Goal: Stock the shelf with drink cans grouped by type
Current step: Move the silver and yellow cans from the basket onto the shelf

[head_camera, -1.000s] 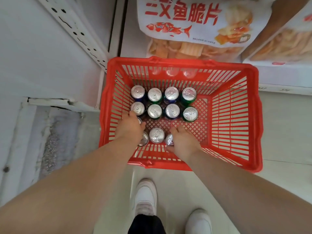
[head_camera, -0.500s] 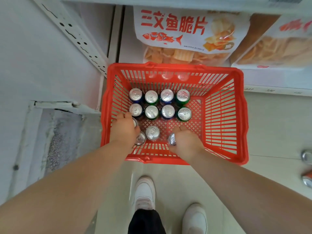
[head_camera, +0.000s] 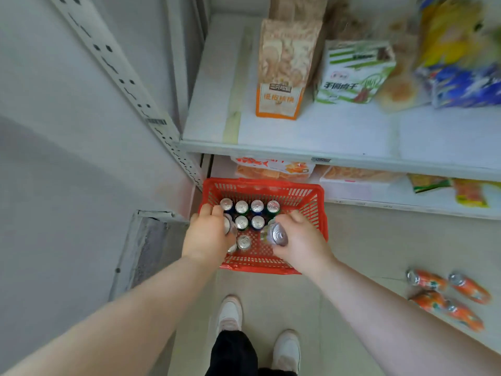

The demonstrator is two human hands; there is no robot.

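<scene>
A red plastic basket (head_camera: 315, 213) stands on the floor by the shelf foot and holds several upright drink cans (head_camera: 249, 214) with silver tops. My left hand (head_camera: 207, 234) is over the basket's left side and grips a can (head_camera: 227, 226) that it mostly hides. My right hand (head_camera: 301, 241) holds a tilted can (head_camera: 277, 234) lifted above the basket's right half. One lone can (head_camera: 244, 242) stands near the basket's front between my hands.
Several orange cans (head_camera: 447, 294) lie on the floor at the right. A white shelf (head_camera: 325, 131) above the basket carries snack bags and a box. A lower shelf (head_camera: 393, 196) holds more snack packs. My shoes (head_camera: 230, 313) stand just behind the basket.
The view has risen and pulled back, showing the upper shelf. Both hands have lifted from the basket floor, each with a can; the right one's can is now tilted up.
</scene>
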